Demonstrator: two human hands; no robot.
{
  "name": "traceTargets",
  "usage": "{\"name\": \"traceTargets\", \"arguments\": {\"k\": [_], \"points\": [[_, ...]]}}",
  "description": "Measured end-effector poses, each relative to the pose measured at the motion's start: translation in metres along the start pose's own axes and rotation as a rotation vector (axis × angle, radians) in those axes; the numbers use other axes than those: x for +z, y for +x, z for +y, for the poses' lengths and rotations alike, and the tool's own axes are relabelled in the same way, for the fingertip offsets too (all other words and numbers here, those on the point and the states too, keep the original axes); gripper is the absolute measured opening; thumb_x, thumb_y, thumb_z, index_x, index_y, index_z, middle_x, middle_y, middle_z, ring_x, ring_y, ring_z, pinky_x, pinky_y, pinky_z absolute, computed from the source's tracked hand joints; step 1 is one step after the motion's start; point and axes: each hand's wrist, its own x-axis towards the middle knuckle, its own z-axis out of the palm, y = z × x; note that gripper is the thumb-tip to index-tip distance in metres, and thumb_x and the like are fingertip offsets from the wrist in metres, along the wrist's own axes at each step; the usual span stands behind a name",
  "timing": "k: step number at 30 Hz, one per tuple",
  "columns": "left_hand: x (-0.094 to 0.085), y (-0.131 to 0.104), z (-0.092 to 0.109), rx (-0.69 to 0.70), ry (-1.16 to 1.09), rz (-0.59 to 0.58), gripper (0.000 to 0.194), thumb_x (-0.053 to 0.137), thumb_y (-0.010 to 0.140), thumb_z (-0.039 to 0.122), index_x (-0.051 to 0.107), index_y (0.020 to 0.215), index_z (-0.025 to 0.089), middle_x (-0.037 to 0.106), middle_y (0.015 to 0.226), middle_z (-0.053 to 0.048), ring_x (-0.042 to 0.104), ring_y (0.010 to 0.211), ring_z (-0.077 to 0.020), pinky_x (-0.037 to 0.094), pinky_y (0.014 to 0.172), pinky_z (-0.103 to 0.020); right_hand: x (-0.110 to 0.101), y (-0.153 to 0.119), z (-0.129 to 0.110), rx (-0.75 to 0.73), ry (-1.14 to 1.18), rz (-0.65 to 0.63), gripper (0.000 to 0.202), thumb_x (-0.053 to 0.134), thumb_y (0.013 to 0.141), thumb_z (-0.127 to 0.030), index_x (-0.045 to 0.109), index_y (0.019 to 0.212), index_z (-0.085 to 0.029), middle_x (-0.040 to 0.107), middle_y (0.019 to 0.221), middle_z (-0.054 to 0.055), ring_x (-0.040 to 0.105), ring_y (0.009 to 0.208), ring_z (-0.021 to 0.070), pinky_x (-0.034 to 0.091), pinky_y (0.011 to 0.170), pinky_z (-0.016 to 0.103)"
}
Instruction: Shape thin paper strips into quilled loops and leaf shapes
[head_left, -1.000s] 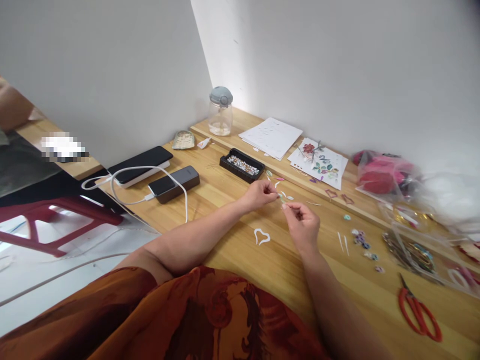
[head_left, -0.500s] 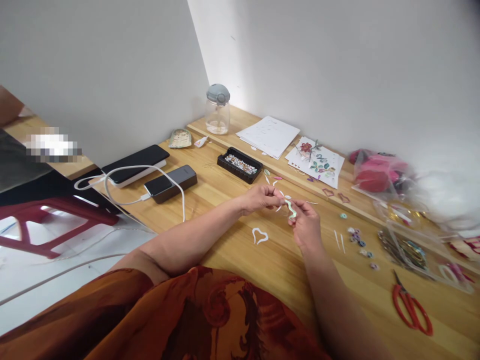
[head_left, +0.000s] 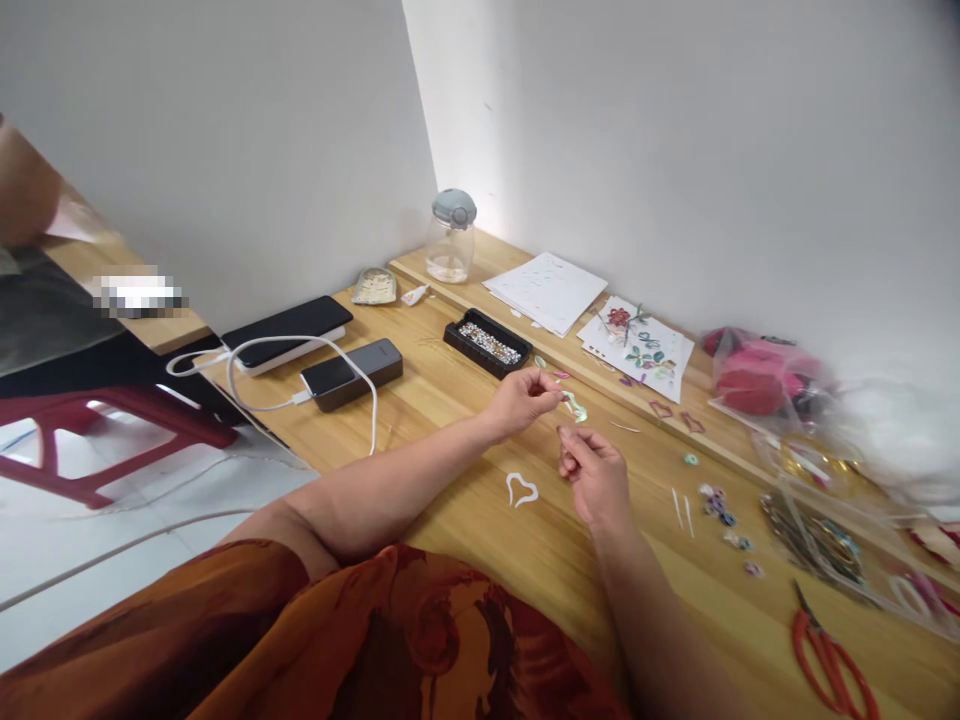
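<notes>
Glossy, wavy green strip is pinched in left fingers; right fingers curl together.

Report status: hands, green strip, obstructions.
Left hand pinches pale green strip. Right hand close by, grip unclear. White heart outline nearby, under neither hand.

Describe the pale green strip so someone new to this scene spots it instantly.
On the wooden table, find the black bead tray, then the left hand nearer the wearer. It pinches the pale green strip, unlike the white heart-shaped outline, which lies on the tabletop.
</notes>
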Motion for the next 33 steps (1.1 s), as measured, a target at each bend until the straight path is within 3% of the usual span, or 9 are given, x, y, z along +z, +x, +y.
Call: {"name": "traceTargets", "arguments": {"k": [3, 6, 10, 13, 16, 20, 26, 33], "points": [[-0.001, 0.001, -0.001, 0.041, 0.143, 0.047, 0.021, 0.072, 0.068, 0.026, 0.055, 0.071, 0.014, 0.057, 0.066, 0.003, 0.047, 0.059, -0.0060, 0.035, 0.058, -0.021, -0.001, -0.003, -0.001, -0.110, -0.159, 0.011, 0.023, 0.078, 0.070, -0.039, 0.066, 0.072, -0.019, 0.050, 0.054, -0.005, 0.039, 0.047, 0.0086, 0.031, 0.046, 0.023], [-0.003, 0.001, -0.001, 0.050, 0.281, 0.011, 0.016, 0.070, 0.068, 0.022, 0.057, 0.071, 0.014, 0.057, 0.066, 0.003, 0.046, 0.057, -0.0063, 0.035, 0.056, -0.021, -0.003, -0.007, -0.008, -0.303, -0.383, 0.050, 0.021, 0.073, 0.077, -0.039, 0.067, 0.075, -0.019, 0.052, 0.058, -0.003, 0.040, 0.051, 0.0100, 0.032, 0.049, 0.025], [-0.007, -0.001, 0.001, -0.037, 0.368, -0.201, 0.015, 0.071, 0.066, 0.022, 0.059, 0.069, 0.013, 0.060, 0.063, 0.001, 0.048, 0.057, -0.0074, 0.034, 0.055, -0.021, -0.009, -0.008, -0.021, -0.520, -0.533, 0.144, 0.017, 0.069, 0.081, -0.036, 0.069, 0.081, -0.018, 0.045, 0.055, -0.005, 0.035, 0.051, 0.0095, 0.031, 0.050, 0.025], [-0.008, -0.004, 0.003, -0.147, 0.319, -0.368, 0.017, 0.073, 0.066, 0.024, 0.062, 0.071, 0.012, 0.065, 0.067, -0.001, 0.053, 0.061, -0.0083, 0.037, 0.057, -0.022, -0.016, -0.003, -0.024, -0.549, -0.516, 0.172, 0.016, 0.069, 0.081, -0.034, 0.070, 0.082, -0.018, 0.046, 0.054, -0.005, 0.035, 0.050, 0.0091, 0.031, 0.050, 0.025], [-0.008, -0.006, 0.005, -0.239, 0.201, -0.470, 0.019, 0.076, 0.065, 0.025, 0.064, 0.072, 0.012, 0.066, 0.068, -0.002, 0.055, 0.062, -0.0084, 0.039, 0.060, -0.022, -0.019, 0.004, -0.020, -0.500, -0.449, 0.138, 0.017, 0.072, 0.078, -0.035, 0.071, 0.082, -0.018, 0.053, 0.057, -0.003, 0.041, 0.053, 0.0098, 0.035, 0.052, 0.025], [-0.005, -0.007, 0.010, -0.312, 0.035, -0.484, 0.027, 0.079, 0.065, 0.032, 0.066, 0.073, 0.010, 0.066, 0.067, -0.003, 0.053, 0.059, -0.0076, 0.039, 0.059, -0.023, -0.019, 0.011, -0.012, -0.291, -0.227, 0.107, 0.023, 0.077, 0.070, -0.039, 0.070, 0.079, -0.019, 0.057, 0.060, -0.003, 0.041, 0.049, 0.0084, 0.032, 0.046, 0.023], [-0.004, -0.005, 0.012, -0.238, 0.033, -0.286, 0.030, 0.081, 0.063, 0.034, 0.064, 0.071, 0.011, 0.062, 0.067, 0.000, 0.049, 0.060, -0.0057, 0.038, 0.059, -0.022, -0.011, 0.009, -0.008, 0.034, 0.069, 0.036, 0.028, 0.083, 0.057, -0.033, 0.064, 0.072, -0.020, 0.049, 0.054, -0.007, 0.032, 0.041, 0.0045, 0.024, 0.039, 0.020], [-0.002, -0.001, 0.005, -0.105, -0.045, -0.155, 0.032, 0.080, 0.065, 0.034, 0.058, 0.072, 0.011, 0.062, 0.068, 0.000, 0.051, 0.063, -0.0063, 0.038, 0.064, -0.023, -0.003, 0.001, -0.009, 0.158, 0.170, -0.030, 0.028, 0.083, 0.059, -0.029, 0.059, 0.069, -0.018, 0.050, 0.055, -0.006, 0.039, 0.044, 0.0052, 0.032, 0.043, 0.020]]}}
